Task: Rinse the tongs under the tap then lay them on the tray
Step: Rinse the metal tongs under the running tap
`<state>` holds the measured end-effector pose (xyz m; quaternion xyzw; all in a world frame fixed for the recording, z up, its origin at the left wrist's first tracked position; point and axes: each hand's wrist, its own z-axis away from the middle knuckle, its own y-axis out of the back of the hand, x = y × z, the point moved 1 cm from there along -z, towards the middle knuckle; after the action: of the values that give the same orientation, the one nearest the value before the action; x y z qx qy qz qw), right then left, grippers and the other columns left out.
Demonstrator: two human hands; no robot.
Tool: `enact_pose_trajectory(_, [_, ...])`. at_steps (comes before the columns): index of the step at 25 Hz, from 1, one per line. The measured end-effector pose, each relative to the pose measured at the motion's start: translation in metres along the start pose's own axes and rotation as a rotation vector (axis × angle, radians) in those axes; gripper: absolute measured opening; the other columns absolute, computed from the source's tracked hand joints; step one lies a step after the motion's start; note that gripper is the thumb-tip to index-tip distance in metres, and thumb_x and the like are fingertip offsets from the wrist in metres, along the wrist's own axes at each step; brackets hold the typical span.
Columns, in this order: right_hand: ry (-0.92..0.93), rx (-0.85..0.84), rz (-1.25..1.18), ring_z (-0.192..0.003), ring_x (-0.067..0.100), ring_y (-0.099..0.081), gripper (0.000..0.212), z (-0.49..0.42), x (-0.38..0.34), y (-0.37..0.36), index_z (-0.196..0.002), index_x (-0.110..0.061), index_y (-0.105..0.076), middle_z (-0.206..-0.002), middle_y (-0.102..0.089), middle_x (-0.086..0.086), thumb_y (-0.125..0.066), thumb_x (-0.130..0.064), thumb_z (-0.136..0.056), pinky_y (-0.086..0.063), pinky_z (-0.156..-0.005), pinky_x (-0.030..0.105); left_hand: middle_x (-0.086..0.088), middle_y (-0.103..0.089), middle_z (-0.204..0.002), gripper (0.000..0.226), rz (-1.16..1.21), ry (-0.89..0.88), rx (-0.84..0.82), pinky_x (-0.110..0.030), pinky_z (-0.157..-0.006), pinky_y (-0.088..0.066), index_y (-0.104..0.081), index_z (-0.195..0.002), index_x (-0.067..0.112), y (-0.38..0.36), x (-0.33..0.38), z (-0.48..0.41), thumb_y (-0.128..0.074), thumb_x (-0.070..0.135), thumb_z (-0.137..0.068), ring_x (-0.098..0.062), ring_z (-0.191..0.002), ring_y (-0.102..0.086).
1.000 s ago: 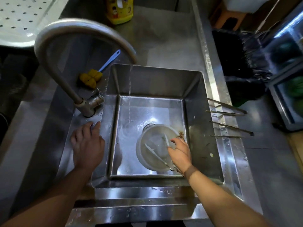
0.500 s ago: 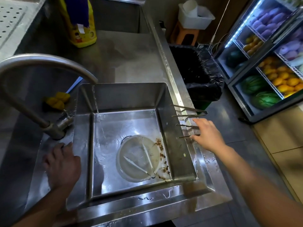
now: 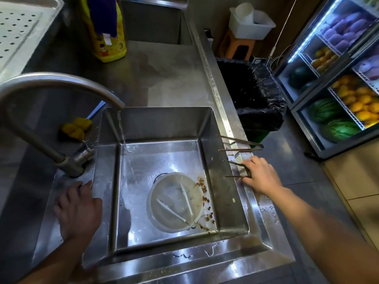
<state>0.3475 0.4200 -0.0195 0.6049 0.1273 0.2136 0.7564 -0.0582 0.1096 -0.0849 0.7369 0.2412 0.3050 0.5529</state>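
Note:
Two metal tongs lie across the sink's right rim, tips over the basin. My right hand (image 3: pixel 260 176) closes around the back end of the nearer tongs (image 3: pixel 233 170). The farther tongs (image 3: pixel 240 145) lie untouched beyond them. My left hand (image 3: pixel 79 210) rests flat on the sink's left rim (image 3: pixel 90 187), holding nothing. The tap (image 3: pixel 61 85) arches over the basin and a thin stream of water falls from its spout. A white plastic pair of tongs (image 3: pixel 180 208) sits in a round white strainer (image 3: pixel 162 201) on the sink floor. The perforated metal tray (image 3: pixel 16 33) is at the upper left.
A yellow detergent bottle (image 3: pixel 104 31) stands on the steel counter behind the sink. A yellow sponge (image 3: pixel 74 128) lies left of the basin. A black-lined bin (image 3: pixel 256 95) stands right of the counter, and a lit fruit fridge (image 3: pixel 338 78) beyond it. Brown scraps dot the basin floor.
My right hand left the white tongs in the strainer, crossed to the right rim and closed on the nearer metal tongs. My view swung right. The left hand stayed put.

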Motion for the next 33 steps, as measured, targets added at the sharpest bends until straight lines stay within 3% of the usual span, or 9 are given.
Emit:
enact_pose_trajectory(7, [0.002, -0.024, -0.714, -0.093, 0.011, -0.061, 0.048, 0.027, -0.123, 0.041, -0.112, -0.034, -0.062, -0.101, -0.06, -0.013, -0.073, -0.06, -0.074, -0.052, -0.081, 0.033, -0.029, -0.051, -0.132, 0.049, 0.091, 0.123, -0.193, -0.062, -0.096, -0.038, -0.059, -0.125, 0.004, 0.018, 0.01, -0.006, -0.055, 0.02, -0.079, -0.052, -0.116, -0.046])
enact_pose_trajectory(9, [-0.07, -0.097, -1.045, -0.077, 0.004, -0.064, 0.03, 0.039, -0.168, 0.041, -0.086, -0.031, -0.064, -0.08, -0.067, -0.017, -0.079, -0.054, -0.074, -0.053, -0.071, 0.025, -0.02, -0.053, -0.139, 0.052, 0.336, 0.172, -0.425, -0.046, -0.107, -0.037, -0.056, -0.135, 0.016, 0.033, 0.033, -0.001, -0.069, 0.019, -0.085, -0.04, -0.127, -0.047])
enact_pose_trajectory(12, [-0.121, -0.232, -1.469, -0.072, 0.012, -0.07, 0.018, 0.056, -0.226, 0.035, -0.081, -0.018, -0.069, -0.071, -0.071, -0.006, -0.081, -0.032, -0.082, -0.058, -0.065, 0.029, -0.001, -0.064, -0.129, 0.046, 1.029, 0.252, -0.799, -0.014, -0.084, -0.047, -0.054, -0.128, 0.043, 0.064, 0.077, 0.031, -0.073, 0.031, -0.088, -0.018, -0.113, -0.063])
enact_pose_trajectory(14, [-0.117, -0.304, -1.605, -0.075, 0.028, -0.071, 0.026, 0.062, -0.253, 0.034, -0.086, -0.005, -0.069, -0.08, -0.072, 0.012, -0.079, -0.029, -0.084, -0.058, -0.066, 0.036, 0.009, -0.07, -0.115, 0.053, 1.18, 0.225, -0.944, -0.017, -0.072, -0.053, -0.047, -0.13, 0.053, 0.07, 0.093, 0.044, -0.067, 0.057, -0.082, -0.011, -0.102, -0.069])
enact_pose_trajectory(18, [-0.079, -0.44, -1.617, -0.063, 0.018, -0.064, 0.038, 0.066, -0.272, 0.034, -0.091, 0.002, -0.067, -0.071, -0.066, 0.009, -0.078, -0.034, -0.085, -0.055, -0.059, 0.028, -0.001, -0.071, -0.088, 0.033, 1.116, 0.141, -0.787, -0.045, -0.059, -0.048, -0.055, -0.125, 0.047, 0.071, 0.09, 0.049, -0.056, 0.055, -0.093, 0.006, -0.059, -0.06])
enact_pose_trajectory(22, [-0.218, -0.258, -1.421, -0.047, 0.018, -0.052, 0.041, 0.039, -0.265, 0.039, -0.08, -0.007, -0.064, -0.06, -0.057, 0.004, -0.067, -0.047, -0.09, -0.047, -0.046, 0.028, -0.014, -0.039, -0.056, 0.021, 1.178, 0.22, -0.727, -0.036, -0.038, -0.031, -0.065, -0.091, 0.038, 0.063, 0.073, 0.047, -0.055, 0.057, -0.088, -0.002, -0.042, -0.034])
enact_pose_trajectory(25, [-0.225, -0.215, -1.647, -0.043, 0.014, -0.051, 0.028, 0.017, -0.276, 0.048, -0.084, -0.005, -0.064, -0.065, -0.057, 0.008, -0.056, -0.026, -0.101, -0.042, -0.036, 0.023, 0.008, -0.032, -0.052, 0.033, 1.201, 0.273, -0.731, -0.023, -0.041, -0.02, -0.065, -0.087, 0.038, 0.057, 0.066, 0.044, -0.054, 0.068, -0.077, -0.01, -0.046, -0.025])
enact_pose_trajectory(29, [-0.104, -0.327, -1.726, -0.05, 0.013, -0.05, 0.013, 0.018, -0.296, 0.043, -0.088, -0.008, -0.062, -0.064, -0.053, 0.001, -0.068, 0.004, -0.088, -0.037, -0.039, 0.023, -0.002, -0.056, -0.057, 0.035, 1.083, 0.323, -0.698, -0.035, -0.049, -0.037, -0.063, -0.1, 0.044, 0.049, 0.067, 0.037, -0.046, 0.07, -0.083, -0.021, -0.049, -0.05])
enact_pose_trajectory(33, [-0.133, -0.341, -1.715, -0.042, 0.013, -0.045, 0.029, -0.001, -0.3, 0.048, -0.071, -0.014, -0.058, -0.054, -0.05, 0.003, -0.063, -0.024, -0.097, -0.03, -0.035, 0.021, 0.017, -0.068, -0.091, 0.042, 0.971, 0.282, -0.663, -0.019, -0.071, -0.045, -0.053, -0.111, 0.061, 0.04, 0.067, 0.033, -0.035, 0.081, -0.08, -0.011, -0.089, -0.066])
